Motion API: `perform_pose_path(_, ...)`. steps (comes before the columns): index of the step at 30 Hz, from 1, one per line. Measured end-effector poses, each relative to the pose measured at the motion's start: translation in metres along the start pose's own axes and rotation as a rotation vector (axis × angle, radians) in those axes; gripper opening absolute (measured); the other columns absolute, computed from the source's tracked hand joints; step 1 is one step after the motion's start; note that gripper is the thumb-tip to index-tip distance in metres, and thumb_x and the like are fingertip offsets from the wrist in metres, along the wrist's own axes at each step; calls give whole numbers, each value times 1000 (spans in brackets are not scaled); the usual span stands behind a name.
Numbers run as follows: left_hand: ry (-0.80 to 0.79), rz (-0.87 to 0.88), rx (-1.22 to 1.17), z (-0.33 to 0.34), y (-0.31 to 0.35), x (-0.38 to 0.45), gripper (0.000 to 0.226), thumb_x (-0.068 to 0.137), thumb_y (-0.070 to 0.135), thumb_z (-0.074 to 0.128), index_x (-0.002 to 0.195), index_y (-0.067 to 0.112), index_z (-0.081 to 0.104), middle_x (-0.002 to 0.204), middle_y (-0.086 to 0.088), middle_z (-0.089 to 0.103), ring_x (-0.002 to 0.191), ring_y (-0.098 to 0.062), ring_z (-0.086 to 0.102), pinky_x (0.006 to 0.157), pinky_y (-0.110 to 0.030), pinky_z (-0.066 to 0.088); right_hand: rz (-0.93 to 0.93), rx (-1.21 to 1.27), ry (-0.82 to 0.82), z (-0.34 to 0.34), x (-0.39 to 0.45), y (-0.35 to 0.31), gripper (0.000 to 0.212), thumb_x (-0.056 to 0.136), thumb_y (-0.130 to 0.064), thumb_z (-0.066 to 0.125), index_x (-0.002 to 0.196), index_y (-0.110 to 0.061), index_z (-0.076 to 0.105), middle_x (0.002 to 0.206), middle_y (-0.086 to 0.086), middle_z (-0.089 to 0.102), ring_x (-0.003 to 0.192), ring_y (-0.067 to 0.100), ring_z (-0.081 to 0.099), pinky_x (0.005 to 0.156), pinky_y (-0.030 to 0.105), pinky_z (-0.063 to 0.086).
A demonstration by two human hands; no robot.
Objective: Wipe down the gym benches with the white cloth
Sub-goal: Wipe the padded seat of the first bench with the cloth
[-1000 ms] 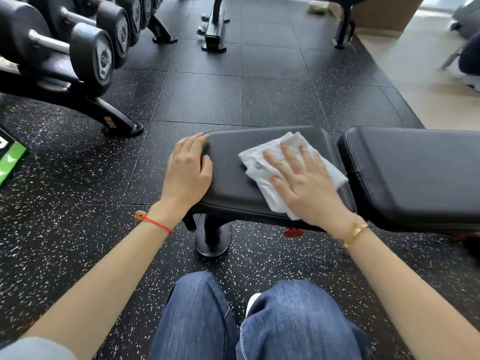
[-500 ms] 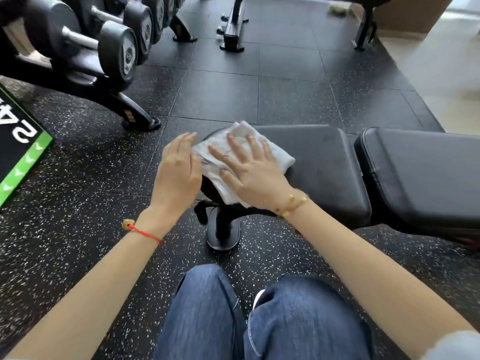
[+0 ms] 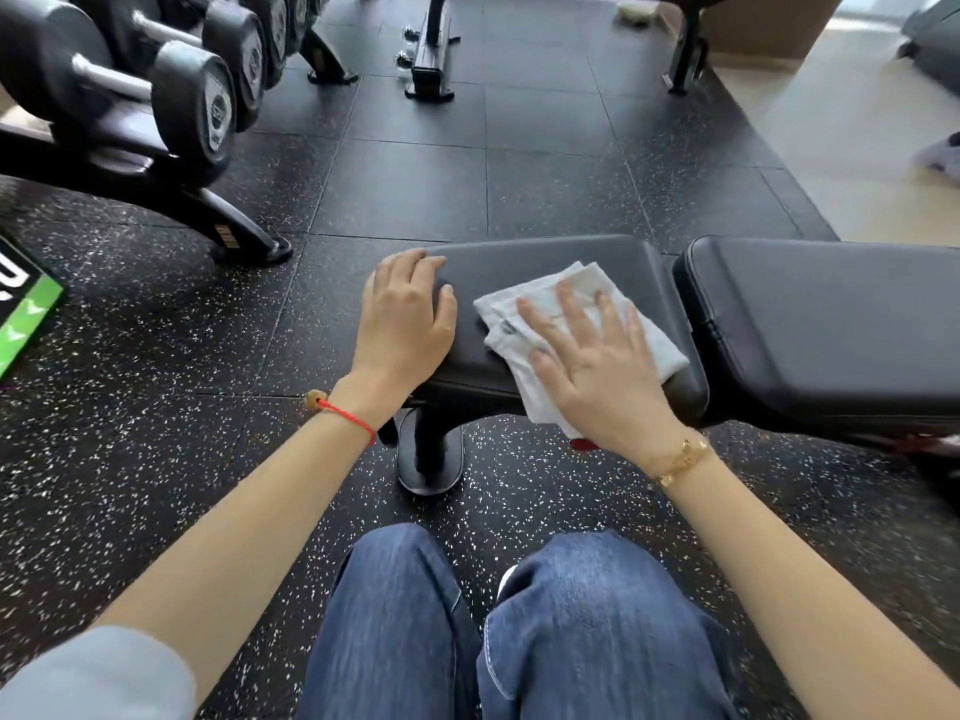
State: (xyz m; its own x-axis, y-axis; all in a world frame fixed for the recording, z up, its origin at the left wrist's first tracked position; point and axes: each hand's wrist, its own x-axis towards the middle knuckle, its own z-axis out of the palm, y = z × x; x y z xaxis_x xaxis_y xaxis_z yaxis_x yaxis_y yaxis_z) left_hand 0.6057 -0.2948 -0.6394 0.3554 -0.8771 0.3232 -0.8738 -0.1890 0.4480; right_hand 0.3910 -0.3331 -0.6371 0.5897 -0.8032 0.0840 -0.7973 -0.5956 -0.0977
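A black padded gym bench stands in front of me, with a short seat pad (image 3: 545, 262) and a longer back pad (image 3: 831, 314) to its right. A folded white cloth (image 3: 550, 298) lies on the seat pad. My right hand (image 3: 597, 366) presses flat on the cloth with its fingers spread. My left hand (image 3: 405, 324) rests on the seat pad's left end, fingers relaxed over the edge. The near part of the cloth is hidden under my right palm.
A dumbbell rack (image 3: 156, 96) stands at the upper left on the speckled black rubber floor (image 3: 156, 459). The bench's black post and foot (image 3: 428, 459) sit below the seat. Another machine's frame (image 3: 431, 59) stands at the back. My knees in jeans (image 3: 519, 641) are at the bottom.
My right hand has slid the cloth from the seat pad's left end back to its right half. My left hand stays at the left end.
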Motion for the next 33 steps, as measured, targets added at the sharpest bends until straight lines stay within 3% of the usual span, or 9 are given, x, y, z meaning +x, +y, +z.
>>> perform_pose_path(5, 3, -6, 56, 9, 4, 1, 41, 97, 27, 46, 133, 10, 54, 143, -7, 48, 136, -26, 37, 116, -42, 23, 185, 0, -25, -5, 11, 53, 59, 91, -61, 5, 149, -54, 9, 165, 0, 3, 150, 33, 0, 120, 51, -1)
perform_pose_path(9, 23, -12, 69, 11, 4, -1, 41, 96, 25, 45, 134, 12, 53, 144, -6, 47, 137, -26, 36, 117, -41, 21, 303, 52, -79, -9, 66, 61, 52, 100, -52, 21, 151, -47, 15, 165, 3, 3, 148, 39, 1, 119, 52, 2)
perform_pose_path(17, 36, -1, 86, 11, 3, -3, 42, 95, 24, 47, 134, 12, 53, 145, -6, 47, 138, -26, 36, 118, -41, 21, 84, 53, -9, -3, -11, 43, 52, 96, -59, 8, 148, -57, 2, 164, -2, -2, 150, 28, -7, 119, 46, -11)
perform_pose_path(24, 34, -11, 98, 12, 5, -2, 43, 94, 25, 48, 134, 13, 54, 145, -5, 48, 137, -25, 37, 118, -41, 21, 254, 51, -107, -9, 101, 51, 50, 102, -50, 19, 151, -50, 10, 165, 2, 0, 150, 35, -6, 118, 54, -7)
perform_pose_path(29, 37, -11, 103, 11, 3, -2, 43, 93, 26, 48, 134, 14, 54, 145, -4, 48, 137, -25, 38, 118, -41, 21, 43, 33, -82, -3, 78, 11, 51, 102, -49, 19, 152, -47, 11, 165, 4, 1, 150, 34, -6, 118, 55, -9)
perform_pose_path(33, 32, -6, 98, 12, 4, -3, 44, 94, 26, 48, 135, 13, 53, 146, -5, 47, 138, -25, 36, 118, -41, 21, -82, 57, -53, -6, 18, 20, 54, 97, -56, 8, 151, -50, 5, 164, -2, -2, 150, 29, -9, 119, 45, -14)
